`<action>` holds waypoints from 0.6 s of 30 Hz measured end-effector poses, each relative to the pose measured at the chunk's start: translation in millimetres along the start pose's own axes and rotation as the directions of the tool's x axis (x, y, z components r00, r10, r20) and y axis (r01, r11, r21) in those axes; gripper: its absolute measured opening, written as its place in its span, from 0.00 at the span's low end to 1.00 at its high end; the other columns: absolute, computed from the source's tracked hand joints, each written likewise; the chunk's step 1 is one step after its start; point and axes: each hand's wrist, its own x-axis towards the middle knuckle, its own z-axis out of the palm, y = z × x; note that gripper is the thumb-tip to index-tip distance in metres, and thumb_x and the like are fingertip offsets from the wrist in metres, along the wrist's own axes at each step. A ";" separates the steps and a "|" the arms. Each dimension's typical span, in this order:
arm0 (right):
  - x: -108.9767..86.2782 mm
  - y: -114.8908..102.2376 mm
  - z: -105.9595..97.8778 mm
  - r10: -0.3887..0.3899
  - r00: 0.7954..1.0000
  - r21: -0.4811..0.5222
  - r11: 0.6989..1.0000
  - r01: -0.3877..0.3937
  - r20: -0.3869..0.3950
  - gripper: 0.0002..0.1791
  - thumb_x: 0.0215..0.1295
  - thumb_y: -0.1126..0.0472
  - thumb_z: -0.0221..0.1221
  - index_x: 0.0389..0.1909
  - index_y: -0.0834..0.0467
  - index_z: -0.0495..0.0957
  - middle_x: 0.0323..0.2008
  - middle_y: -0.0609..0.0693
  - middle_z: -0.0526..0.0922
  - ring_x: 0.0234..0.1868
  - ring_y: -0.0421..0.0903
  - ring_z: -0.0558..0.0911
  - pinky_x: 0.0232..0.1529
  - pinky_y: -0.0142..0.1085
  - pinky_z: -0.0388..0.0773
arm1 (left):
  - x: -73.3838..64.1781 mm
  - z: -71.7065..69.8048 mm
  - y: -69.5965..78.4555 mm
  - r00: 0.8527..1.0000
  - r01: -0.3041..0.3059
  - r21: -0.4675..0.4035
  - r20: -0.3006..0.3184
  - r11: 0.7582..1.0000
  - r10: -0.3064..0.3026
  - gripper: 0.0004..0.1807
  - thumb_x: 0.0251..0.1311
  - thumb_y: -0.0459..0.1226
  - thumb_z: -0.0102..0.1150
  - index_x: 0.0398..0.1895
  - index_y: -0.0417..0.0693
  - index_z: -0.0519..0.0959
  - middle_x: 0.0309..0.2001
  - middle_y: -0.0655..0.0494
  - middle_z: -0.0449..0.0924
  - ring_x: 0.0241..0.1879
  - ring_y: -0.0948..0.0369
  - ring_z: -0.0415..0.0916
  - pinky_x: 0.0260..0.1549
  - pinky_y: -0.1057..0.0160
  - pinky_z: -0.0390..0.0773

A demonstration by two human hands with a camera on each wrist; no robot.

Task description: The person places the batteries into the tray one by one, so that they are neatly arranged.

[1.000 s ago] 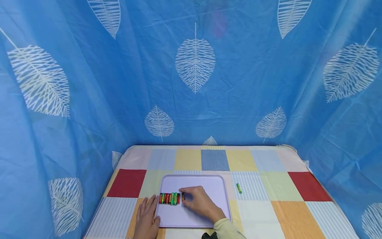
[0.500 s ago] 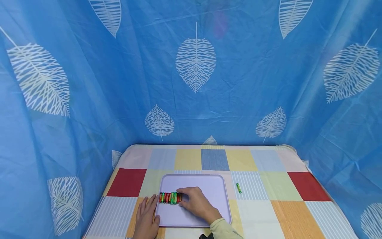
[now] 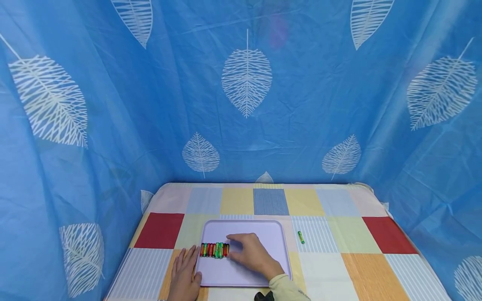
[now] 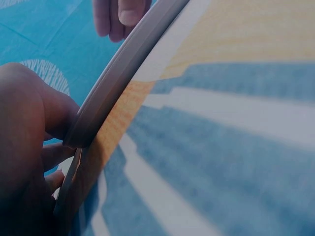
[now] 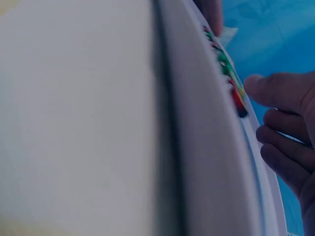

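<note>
A row of several small red, green and dark batteries (image 3: 216,250) lies side by side in the left half of the pale lilac tray (image 3: 263,228). My right hand (image 3: 253,256) hovers just right of the row's end, thumb and forefinger parted, with nothing visible between them. In the right wrist view its thumb (image 5: 268,88) comes close to the end battery (image 5: 237,101); whether they touch I cannot tell. With fingers extended, my left hand (image 3: 184,274) rests along the tray's left edge. The left wrist view shows its thumb against the tray rim (image 4: 106,93).
One green battery (image 3: 301,237) lies outside the tray, on the cloth to its right. A patchwork tablecloth (image 3: 325,274) covers the table. Blue leaf-print curtains (image 3: 293,138) enclose the back and both sides.
My right hand has brought a dark battery leftward against the row's right end and let go of it, then drawn slightly back to the right. The left hand has stayed in place.
</note>
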 end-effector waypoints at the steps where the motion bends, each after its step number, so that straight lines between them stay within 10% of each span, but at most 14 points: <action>1: -0.3 1.3 -2.5 0.013 1.000 0.011 1.000 -0.013 0.004 0.26 0.61 0.61 0.77 0.61 0.59 0.89 0.58 0.51 0.92 0.61 0.48 0.90 0.65 0.41 0.87 | 0.0 -0.1 0.0 1.000 0.002 -0.001 0.001 1.000 -0.002 0.41 0.60 0.26 0.60 0.81 0.35 0.68 0.82 0.32 0.64 0.84 0.30 0.44 0.82 0.26 0.36; 18: -19.6 26.9 -48.1 0.123 0.992 0.141 0.982 -0.125 0.024 0.28 0.63 0.57 0.78 0.64 0.58 0.87 0.62 0.49 0.91 0.62 0.55 0.90 0.65 0.46 0.87 | 0.0 1.1 -4.3 1.000 -0.026 -0.018 -0.002 1.000 0.026 0.41 0.60 0.25 0.60 0.81 0.35 0.68 0.81 0.32 0.65 0.84 0.29 0.44 0.81 0.25 0.38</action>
